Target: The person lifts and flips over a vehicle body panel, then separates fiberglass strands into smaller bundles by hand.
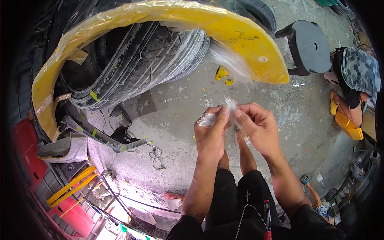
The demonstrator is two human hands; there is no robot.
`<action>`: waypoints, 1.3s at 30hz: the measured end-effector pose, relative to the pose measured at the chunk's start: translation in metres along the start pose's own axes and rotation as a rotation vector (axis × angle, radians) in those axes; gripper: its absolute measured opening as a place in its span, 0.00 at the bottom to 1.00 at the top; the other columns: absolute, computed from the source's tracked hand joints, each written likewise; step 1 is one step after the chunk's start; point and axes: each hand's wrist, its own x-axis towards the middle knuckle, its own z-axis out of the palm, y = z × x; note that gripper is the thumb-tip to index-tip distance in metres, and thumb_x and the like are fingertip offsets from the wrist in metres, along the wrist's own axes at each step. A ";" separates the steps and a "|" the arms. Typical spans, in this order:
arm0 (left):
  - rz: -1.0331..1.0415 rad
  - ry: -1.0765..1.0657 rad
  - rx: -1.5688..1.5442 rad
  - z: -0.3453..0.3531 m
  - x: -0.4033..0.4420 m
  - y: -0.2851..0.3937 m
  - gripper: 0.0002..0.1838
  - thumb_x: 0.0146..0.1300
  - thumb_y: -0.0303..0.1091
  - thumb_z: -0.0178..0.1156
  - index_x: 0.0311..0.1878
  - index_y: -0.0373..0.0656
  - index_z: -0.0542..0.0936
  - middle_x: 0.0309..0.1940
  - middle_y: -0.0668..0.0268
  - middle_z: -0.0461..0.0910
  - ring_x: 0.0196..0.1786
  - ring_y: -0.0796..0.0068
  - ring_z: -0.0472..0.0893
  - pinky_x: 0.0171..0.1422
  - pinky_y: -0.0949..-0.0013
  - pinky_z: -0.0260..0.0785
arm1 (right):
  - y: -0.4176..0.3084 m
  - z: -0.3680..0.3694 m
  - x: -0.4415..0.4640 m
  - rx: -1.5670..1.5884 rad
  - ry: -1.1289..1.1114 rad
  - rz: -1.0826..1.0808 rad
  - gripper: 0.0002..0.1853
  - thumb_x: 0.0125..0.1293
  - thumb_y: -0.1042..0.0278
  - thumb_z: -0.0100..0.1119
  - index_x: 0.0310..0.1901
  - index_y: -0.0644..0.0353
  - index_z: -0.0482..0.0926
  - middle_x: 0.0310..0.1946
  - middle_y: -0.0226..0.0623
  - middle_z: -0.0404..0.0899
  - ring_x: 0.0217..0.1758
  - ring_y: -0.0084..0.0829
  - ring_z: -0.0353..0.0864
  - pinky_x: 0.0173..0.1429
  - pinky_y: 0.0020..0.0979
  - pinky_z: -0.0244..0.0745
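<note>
Before my lap, my left hand [211, 134] and my right hand [258, 126] come close together, thumbs and fingers pinched. Between them is a bundle of clear white fibres [230, 104], its loose ends pointing up. More of the strands [207, 119] stick out to the left from under my left fingers. Beyond my hands, a large curved yellow band [248, 44] arches over tyres, partly covered in clear plastic film. Another tuft of white fibres [231, 62] hangs by the inner edge of its right end.
Stacked tyres [132, 60] stand under the band. A dark stool [308, 48] is at upper right, near a crouching person in a camouflage top [362, 72]. Yellow scraps [221, 73] and a thin cable [156, 154] lie on the concrete floor. Yellow bars [72, 186] are at lower left.
</note>
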 end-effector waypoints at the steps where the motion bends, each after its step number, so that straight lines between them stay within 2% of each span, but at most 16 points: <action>1: 0.005 0.038 -0.072 0.003 0.000 0.001 0.09 0.67 0.27 0.57 0.47 0.34 0.76 0.49 0.45 0.78 0.53 0.57 0.79 0.57 0.55 0.73 | 0.002 0.000 0.000 0.000 -0.003 0.001 0.08 0.65 0.70 0.62 0.39 0.67 0.83 0.29 0.28 0.76 0.29 0.14 0.68 0.32 0.20 0.63; 3: 0.036 0.048 -0.076 0.006 0.000 0.001 0.08 0.68 0.28 0.56 0.45 0.34 0.77 0.48 0.46 0.78 0.52 0.57 0.80 0.56 0.55 0.73 | 0.007 0.000 -0.001 -0.211 -0.006 -0.088 0.08 0.64 0.70 0.62 0.39 0.67 0.83 0.30 0.29 0.77 0.29 0.14 0.68 0.33 0.20 0.64; 4: 0.052 0.057 -0.056 0.005 0.001 0.000 0.08 0.68 0.29 0.56 0.45 0.34 0.77 0.47 0.47 0.79 0.51 0.57 0.80 0.55 0.56 0.74 | 0.011 0.001 -0.001 -0.211 -0.008 -0.089 0.08 0.64 0.70 0.62 0.39 0.67 0.83 0.30 0.29 0.77 0.29 0.14 0.68 0.33 0.20 0.64; 7: 0.072 0.101 -0.029 0.000 0.001 -0.005 0.08 0.68 0.30 0.56 0.44 0.34 0.76 0.45 0.50 0.80 0.48 0.59 0.81 0.54 0.57 0.75 | 0.021 0.003 -0.002 -0.112 0.046 -0.034 0.08 0.66 0.70 0.61 0.38 0.66 0.82 0.29 0.27 0.76 0.29 0.13 0.68 0.33 0.19 0.64; 9: 0.077 0.134 -0.018 0.000 0.000 -0.005 0.08 0.68 0.30 0.56 0.44 0.33 0.76 0.44 0.52 0.80 0.47 0.61 0.81 0.53 0.58 0.75 | 0.022 0.006 -0.001 0.067 0.069 0.031 0.07 0.67 0.69 0.60 0.37 0.65 0.81 0.29 0.25 0.75 0.30 0.13 0.68 0.34 0.18 0.64; 11: 0.091 0.163 -0.014 0.002 -0.001 -0.003 0.09 0.69 0.30 0.56 0.44 0.33 0.76 0.41 0.56 0.80 0.44 0.66 0.81 0.51 0.60 0.76 | 0.019 0.009 0.000 0.090 0.075 0.036 0.07 0.67 0.69 0.59 0.37 0.65 0.81 0.29 0.24 0.75 0.30 0.12 0.68 0.34 0.18 0.64; 15: 0.095 0.169 -0.058 0.004 -0.001 -0.001 0.09 0.69 0.31 0.56 0.44 0.34 0.76 0.41 0.58 0.80 0.43 0.69 0.81 0.50 0.61 0.76 | 0.018 0.016 0.001 0.152 0.090 0.026 0.07 0.67 0.69 0.60 0.38 0.64 0.81 0.29 0.24 0.74 0.30 0.13 0.68 0.34 0.19 0.64; 16: 0.106 0.180 -0.072 0.003 -0.001 -0.002 0.09 0.69 0.31 0.56 0.44 0.33 0.76 0.41 0.57 0.80 0.44 0.68 0.81 0.50 0.61 0.77 | 0.020 0.016 0.001 0.154 0.088 0.027 0.07 0.67 0.69 0.60 0.38 0.64 0.81 0.29 0.24 0.74 0.30 0.13 0.68 0.34 0.19 0.64; 18: 0.118 0.194 -0.085 0.001 -0.002 -0.005 0.09 0.69 0.31 0.56 0.45 0.33 0.76 0.42 0.57 0.80 0.44 0.67 0.81 0.50 0.62 0.77 | 0.028 0.015 0.002 -0.112 0.087 -0.183 0.07 0.65 0.68 0.61 0.38 0.63 0.81 0.29 0.25 0.75 0.28 0.15 0.66 0.33 0.21 0.62; 19: 0.138 0.199 -0.086 0.000 -0.002 -0.007 0.10 0.69 0.31 0.56 0.46 0.33 0.76 0.43 0.56 0.80 0.45 0.65 0.81 0.50 0.61 0.76 | 0.029 0.016 0.001 -0.112 0.084 -0.183 0.07 0.65 0.68 0.61 0.38 0.63 0.81 0.29 0.25 0.75 0.28 0.15 0.66 0.33 0.21 0.62; 21: 0.158 0.204 -0.087 -0.001 -0.003 -0.006 0.10 0.69 0.31 0.56 0.47 0.33 0.76 0.44 0.54 0.79 0.47 0.64 0.80 0.50 0.61 0.76 | 0.030 0.017 0.000 0.035 0.067 -0.009 0.08 0.63 0.67 0.63 0.38 0.62 0.82 0.29 0.27 0.75 0.28 0.17 0.64 0.33 0.23 0.61; 24: 0.167 0.096 -0.171 -0.001 -0.005 0.002 0.12 0.69 0.31 0.55 0.49 0.33 0.75 0.47 0.52 0.78 0.51 0.60 0.79 0.53 0.59 0.74 | 0.030 0.018 0.002 0.020 0.073 -0.055 0.08 0.63 0.66 0.64 0.36 0.62 0.82 0.28 0.28 0.75 0.28 0.18 0.64 0.33 0.24 0.60; 27: 0.152 0.080 -0.036 -0.001 -0.004 0.004 0.15 0.69 0.34 0.53 0.52 0.33 0.74 0.48 0.50 0.78 0.54 0.58 0.78 0.56 0.57 0.71 | 0.029 0.018 0.003 -0.060 0.080 -0.107 0.09 0.64 0.65 0.63 0.36 0.62 0.82 0.27 0.28 0.74 0.28 0.20 0.64 0.34 0.25 0.59; 33: 0.086 0.022 -0.429 0.000 -0.004 0.012 0.21 0.69 0.40 0.48 0.54 0.30 0.73 0.49 0.48 0.77 0.53 0.55 0.78 0.59 0.55 0.70 | 0.027 0.019 0.005 -0.118 0.069 -0.143 0.08 0.64 0.65 0.62 0.35 0.63 0.82 0.26 0.29 0.74 0.29 0.21 0.64 0.34 0.25 0.59; 35: 0.120 0.097 -0.212 0.001 -0.006 0.011 0.18 0.69 0.37 0.51 0.53 0.31 0.73 0.48 0.48 0.77 0.53 0.57 0.78 0.58 0.56 0.71 | 0.022 0.018 0.004 -0.149 0.056 -0.117 0.08 0.64 0.66 0.62 0.35 0.63 0.82 0.26 0.29 0.75 0.29 0.21 0.65 0.34 0.25 0.59; 39: 0.134 0.172 -0.033 0.001 -0.005 0.003 0.15 0.68 0.32 0.55 0.52 0.32 0.74 0.47 0.50 0.78 0.52 0.59 0.79 0.56 0.57 0.72 | 0.021 0.020 0.003 -0.153 0.045 -0.100 0.10 0.63 0.64 0.63 0.35 0.63 0.82 0.27 0.31 0.75 0.30 0.21 0.66 0.35 0.26 0.60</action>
